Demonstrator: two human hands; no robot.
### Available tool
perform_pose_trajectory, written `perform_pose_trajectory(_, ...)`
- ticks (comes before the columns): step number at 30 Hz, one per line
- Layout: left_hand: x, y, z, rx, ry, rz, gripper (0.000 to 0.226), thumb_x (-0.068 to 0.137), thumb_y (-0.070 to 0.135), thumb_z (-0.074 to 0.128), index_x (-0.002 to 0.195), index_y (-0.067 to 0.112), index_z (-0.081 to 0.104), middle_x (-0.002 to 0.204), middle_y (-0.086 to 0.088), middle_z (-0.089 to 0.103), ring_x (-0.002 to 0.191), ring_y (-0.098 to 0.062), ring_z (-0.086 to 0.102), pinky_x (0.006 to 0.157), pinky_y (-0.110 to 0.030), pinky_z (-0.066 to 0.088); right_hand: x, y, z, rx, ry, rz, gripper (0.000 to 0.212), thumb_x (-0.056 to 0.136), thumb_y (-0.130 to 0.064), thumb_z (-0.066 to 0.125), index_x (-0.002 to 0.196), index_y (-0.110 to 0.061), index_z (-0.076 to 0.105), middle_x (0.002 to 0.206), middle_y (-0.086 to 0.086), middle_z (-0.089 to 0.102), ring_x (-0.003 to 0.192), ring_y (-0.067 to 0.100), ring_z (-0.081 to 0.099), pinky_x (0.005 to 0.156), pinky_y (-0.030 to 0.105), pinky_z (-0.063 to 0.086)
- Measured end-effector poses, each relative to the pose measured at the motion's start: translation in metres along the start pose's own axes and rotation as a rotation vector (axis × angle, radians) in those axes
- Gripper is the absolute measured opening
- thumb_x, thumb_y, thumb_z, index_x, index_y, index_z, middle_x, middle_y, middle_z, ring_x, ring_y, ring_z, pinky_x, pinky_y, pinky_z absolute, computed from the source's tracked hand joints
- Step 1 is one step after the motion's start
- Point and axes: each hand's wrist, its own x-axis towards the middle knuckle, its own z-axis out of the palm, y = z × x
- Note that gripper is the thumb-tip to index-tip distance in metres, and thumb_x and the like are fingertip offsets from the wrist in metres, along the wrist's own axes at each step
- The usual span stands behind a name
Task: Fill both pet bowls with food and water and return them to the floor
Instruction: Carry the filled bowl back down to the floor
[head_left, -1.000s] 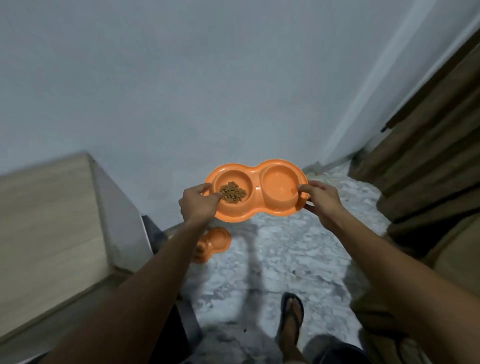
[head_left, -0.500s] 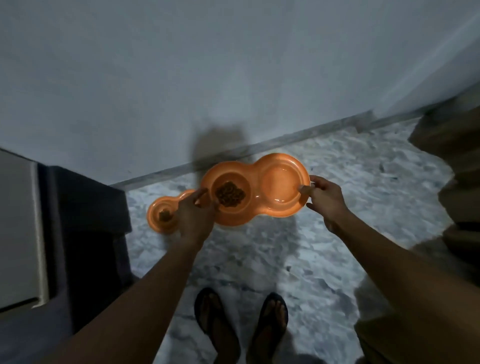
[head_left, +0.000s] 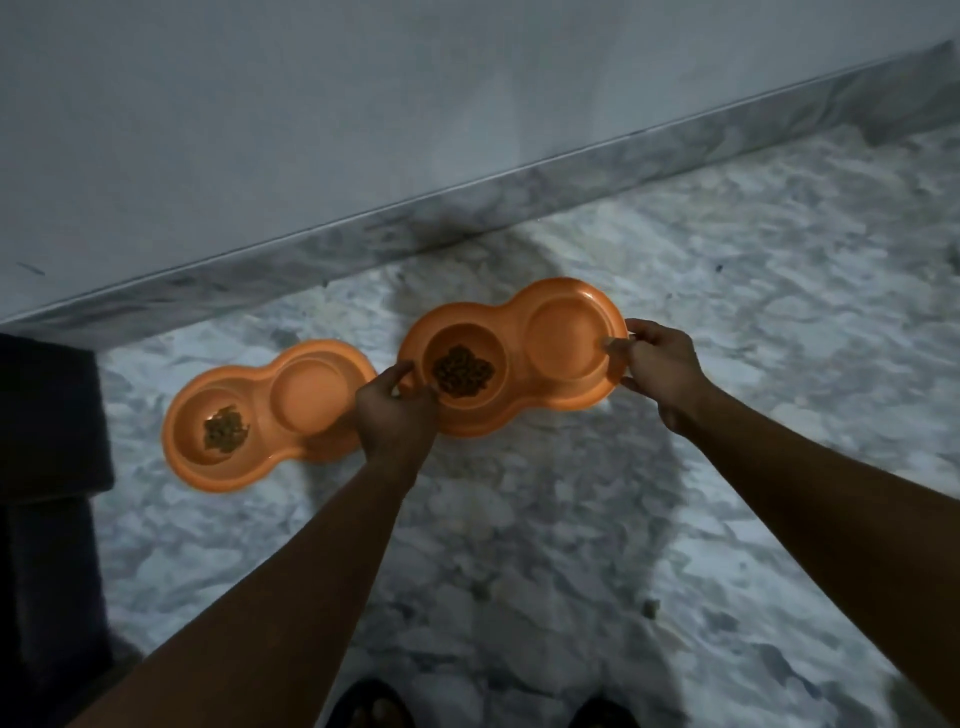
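Pet bowl (head_left: 550, 410) — rim-gripped, beside wall (head_left: 311, 130)

Dim light is falling from behind, casting a soft shadow across the floor (head_left: 571, 519). Edges are bending and blurring.

Marble floor (head_left: 727, 312), grey wall (head_left: 311, 104), sandals (head_left: 371, 706)

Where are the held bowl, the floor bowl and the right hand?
Held bowl (head_left: 566, 332): head view, floor of its empty right cup.
Floor bowl (head_left: 306, 387): head view, floor of its empty right cup.
Right hand (head_left: 662, 364): head view, back of the hand.
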Motion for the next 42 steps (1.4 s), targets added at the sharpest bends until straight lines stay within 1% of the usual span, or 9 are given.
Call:
perform_pose_trajectory(13, 0.053, -0.04, 0.033, 0.057, 0.001, -0.026, 0.046, 0.087, 0.009, 0.065, 0.133, 0.009, 0.06, 0.114, -0.014, 0.07, 0.105, -0.028, 0.066, 0.095, -0.047, 0.054, 0.066, 0.043, 0.035, -0.12, 0.041, -0.097, 0.013, 0.09, -0.027, 0.071, 0.095, -0.016, 0.077, 0.095, 0.01, 0.078, 0.092, 0.033, 0.074, 0.091, 0.053, 0.059)
perform_pose_trajectory(16, 0.047, -0.034, 0.027, 0.129, -0.021, 0.009, 0.063, 0.078, 0.03, 0.07, 0.137, 0.013, 0.057, 0.123, -0.016, 0.067, 0.115, -0.032, 0.063, 0.099, -0.048, 0.05, 0.052, 0.035, 0.037, -0.194, 0.054, -0.134, 0.035, 0.095, -0.029, 0.069, 0.122, -0.008, 0.069, 0.102, 0.007, 0.07, 0.094, 0.027, 0.068, 0.089, 0.044, 0.054)
perform_pose_trajectory(19, 0.027, -0.018, 0.018, 0.225, -0.038, 0.072, 0.06, 0.086, 0.027, 0.071, 0.141, 0.013, 0.052, 0.139, -0.013, 0.057, 0.13, -0.03, 0.052, 0.107, -0.037, 0.042, 0.024, 0.023, 0.038, -0.315, 0.04, -0.162, 0.06, 0.096, -0.03, 0.068, 0.148, -0.008, 0.05, 0.131, 0.011, 0.06, 0.113, 0.029, 0.061, 0.087, 0.031, 0.044)
perform_pose_trajectory(22, -0.01, 0.017, -0.009, 0.333, -0.113, 0.146, 0.061, 0.089, 0.031, 0.069, 0.145, 0.016, 0.048, 0.15, -0.012, 0.047, 0.138, -0.028, 0.044, 0.11, -0.036, 0.037, -0.031, -0.01, 0.029, -0.39, -0.013, -0.197, 0.062, 0.095, -0.031, 0.07, 0.149, -0.01, 0.05, 0.143, 0.016, 0.055, 0.123, 0.03, 0.06, 0.088, 0.025, 0.041)
perform_pose_trajectory(24, -0.039, 0.051, -0.038, 0.379, -0.177, 0.196, 0.061, 0.089, 0.033, 0.068, 0.145, 0.018, 0.048, 0.151, -0.009, 0.046, 0.138, -0.026, 0.043, 0.11, -0.033, 0.036, -0.078, -0.045, 0.015, -0.382, -0.03, -0.199, 0.054, 0.095, -0.026, 0.07, 0.144, -0.009, 0.055, 0.12, 0.004, 0.064, 0.104, 0.017, 0.065, 0.081, 0.012, 0.043)
perform_pose_trajectory(27, -0.079, 0.109, -0.082, 0.445, -0.229, 0.271, 0.058, 0.088, 0.027, 0.069, 0.143, 0.018, 0.051, 0.152, -0.009, 0.044, 0.14, -0.024, 0.042, 0.11, -0.026, 0.03, -0.145, -0.101, -0.002, -0.415, -0.036, -0.223, 0.042, 0.096, -0.016, 0.069, 0.136, -0.007, 0.061, 0.089, -0.022, 0.049, 0.081, 0.003, 0.056, 0.066, 0.002, 0.043)
perform_pose_trajectory(30, -0.134, 0.193, -0.144, 0.457, -0.239, 0.34, 0.054, 0.087, 0.024, 0.07, 0.138, 0.014, 0.056, 0.145, -0.009, 0.053, 0.137, -0.025, 0.045, 0.109, -0.026, 0.029, -0.231, -0.179, -0.024, -0.399, -0.045, -0.25, 0.047, 0.094, -0.024, 0.07, 0.14, -0.015, 0.059, 0.122, -0.003, 0.061, 0.119, 0.023, 0.059, 0.093, 0.018, 0.05)
perform_pose_trajectory(33, -0.209, 0.276, -0.221, 0.468, -0.235, 0.449, 0.054, 0.083, 0.027, 0.07, 0.135, 0.015, 0.06, 0.143, -0.008, 0.056, 0.137, -0.023, 0.046, 0.112, -0.027, 0.03, -0.346, -0.261, -0.046, -0.36, 0.003, -0.305, 0.051, 0.092, -0.032, 0.071, 0.141, -0.021, 0.058, 0.142, 0.009, 0.054, 0.131, 0.026, 0.054, 0.108, 0.04, 0.046)
perform_pose_trajectory(42, -0.388, 0.43, -0.415, 0.53, -0.212, 0.829, 0.059, 0.091, 0.031, 0.065, 0.146, 0.023, 0.046, 0.159, -0.004, 0.033, 0.144, -0.022, 0.033, 0.115, -0.031, 0.024, -0.616, -0.391, -0.072, -0.231, 0.073, -0.478, 0.047, 0.093, -0.035, 0.069, 0.138, -0.026, 0.059, 0.142, 0.0, 0.051, 0.131, 0.02, 0.052, 0.109, 0.04, 0.045)
